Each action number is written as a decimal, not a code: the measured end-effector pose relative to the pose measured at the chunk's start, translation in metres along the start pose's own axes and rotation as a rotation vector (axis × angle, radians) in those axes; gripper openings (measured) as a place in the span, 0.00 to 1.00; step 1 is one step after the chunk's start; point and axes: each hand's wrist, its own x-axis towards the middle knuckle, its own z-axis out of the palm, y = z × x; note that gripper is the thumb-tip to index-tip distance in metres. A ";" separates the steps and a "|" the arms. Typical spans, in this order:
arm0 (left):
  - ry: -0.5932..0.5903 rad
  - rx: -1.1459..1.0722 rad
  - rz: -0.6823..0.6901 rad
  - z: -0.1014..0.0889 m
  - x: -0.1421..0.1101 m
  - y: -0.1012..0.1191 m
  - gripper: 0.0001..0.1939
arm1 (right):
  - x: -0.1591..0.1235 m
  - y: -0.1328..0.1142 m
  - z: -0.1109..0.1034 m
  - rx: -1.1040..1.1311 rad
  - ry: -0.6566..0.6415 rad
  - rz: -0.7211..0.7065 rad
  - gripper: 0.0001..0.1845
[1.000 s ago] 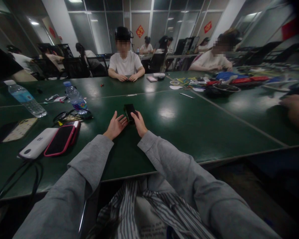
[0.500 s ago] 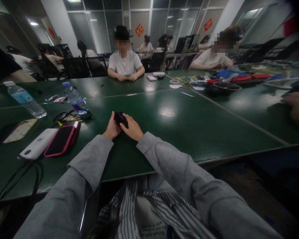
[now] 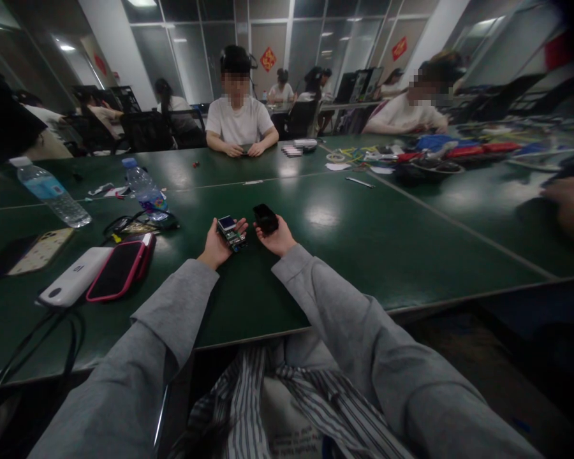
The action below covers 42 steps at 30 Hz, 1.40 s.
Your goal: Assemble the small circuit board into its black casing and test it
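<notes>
My left hand [image 3: 215, 247] is palm up, holding a small circuit board [image 3: 232, 234] with a little screen at its upper end. Its thumb presses along the board's left edge. Close by on the right, my right hand [image 3: 278, 238] holds a black plastic cover [image 3: 265, 218], its hollow-looking side facing up. A narrow gap separates board and cover. Both hands are just above the green table [image 3: 258, 290]. Which fingers lie under each part is hidden.
To the left are a white power bank [image 3: 76, 274], a pink-cased phone [image 3: 116, 271], a cable coil [image 3: 141, 223] and two water bottles [image 3: 146, 188]. A pen-like stick [image 3: 360, 183] lies ahead; cluttered wires and tools [image 3: 440, 153] spread right. A person [image 3: 239, 121] sits opposite.
The black device first sat in my right hand, then between both hands. Now it is apart: the circuit board is in my left hand and the cover, moved right, in my right hand.
</notes>
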 end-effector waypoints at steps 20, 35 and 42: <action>-0.001 0.040 -0.004 0.001 -0.002 0.000 0.32 | 0.009 0.008 -0.009 -0.224 -0.004 -0.145 0.21; -0.014 0.039 -0.009 -0.004 0.002 0.000 0.30 | 0.006 0.008 -0.007 -0.205 0.006 -0.107 0.18; -0.010 0.038 -0.003 -0.002 0.001 0.000 0.31 | 0.004 0.009 -0.003 -0.150 0.049 -0.086 0.15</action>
